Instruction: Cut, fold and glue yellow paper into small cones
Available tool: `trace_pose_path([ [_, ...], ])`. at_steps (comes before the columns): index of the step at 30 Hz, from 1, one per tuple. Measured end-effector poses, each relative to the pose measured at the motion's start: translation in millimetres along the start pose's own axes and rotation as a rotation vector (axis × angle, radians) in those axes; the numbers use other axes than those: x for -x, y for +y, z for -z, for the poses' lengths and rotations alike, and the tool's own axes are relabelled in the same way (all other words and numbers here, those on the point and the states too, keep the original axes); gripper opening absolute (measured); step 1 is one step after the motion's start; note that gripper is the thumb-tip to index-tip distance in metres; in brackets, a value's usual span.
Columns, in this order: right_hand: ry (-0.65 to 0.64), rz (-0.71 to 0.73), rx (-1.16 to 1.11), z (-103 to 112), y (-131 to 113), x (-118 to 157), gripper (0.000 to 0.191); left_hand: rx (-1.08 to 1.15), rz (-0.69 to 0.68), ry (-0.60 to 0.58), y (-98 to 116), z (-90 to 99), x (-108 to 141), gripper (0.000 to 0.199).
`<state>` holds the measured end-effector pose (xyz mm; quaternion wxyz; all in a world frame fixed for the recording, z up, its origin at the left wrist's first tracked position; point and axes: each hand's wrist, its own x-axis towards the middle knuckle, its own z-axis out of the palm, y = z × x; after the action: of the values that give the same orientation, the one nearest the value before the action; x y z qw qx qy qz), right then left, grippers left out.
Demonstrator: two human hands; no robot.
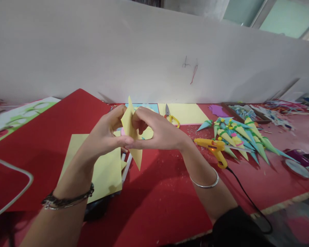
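A piece of yellow paper (137, 156) is held up between my two hands above the table, seen nearly edge-on. My left hand (106, 132) pinches it from the left, thumb at its lower part and fingers behind its left face. From the other side my right hand (154, 130) grips the same paper, with curled fingers against its right face and the thumb below, close to the left thumb. Under my left hand lies a larger yellow sheet (105, 175). Something pink shows between my left fingers, too hidden to name.
Yellow-handled scissors (173, 120) lie on yellow paper (193, 113) at the back. Right of my hands, a yellow glue gun (213, 147) rests near a pile of paper cones (254, 137). A purple device (302, 159) stands far right. Red sheets (54, 147) lean left.
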<state>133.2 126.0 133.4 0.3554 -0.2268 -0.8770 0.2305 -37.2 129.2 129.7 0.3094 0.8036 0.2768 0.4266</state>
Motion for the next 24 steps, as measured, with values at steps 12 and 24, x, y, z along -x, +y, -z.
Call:
trace_pose_path([
  [12, -0.014, -0.029, 0.003, -1.2, 0.2, -0.4, 0.032, -0.111, -0.113, 0.017, -4.7, 0.2, -1.8, 0.043],
  [24, -0.031, 0.006, -0.035, 2.2, 4.9, 1.2, 0.015, -0.152, -0.144, 0.023, -7.1, 3.2, -1.1, 0.026],
])
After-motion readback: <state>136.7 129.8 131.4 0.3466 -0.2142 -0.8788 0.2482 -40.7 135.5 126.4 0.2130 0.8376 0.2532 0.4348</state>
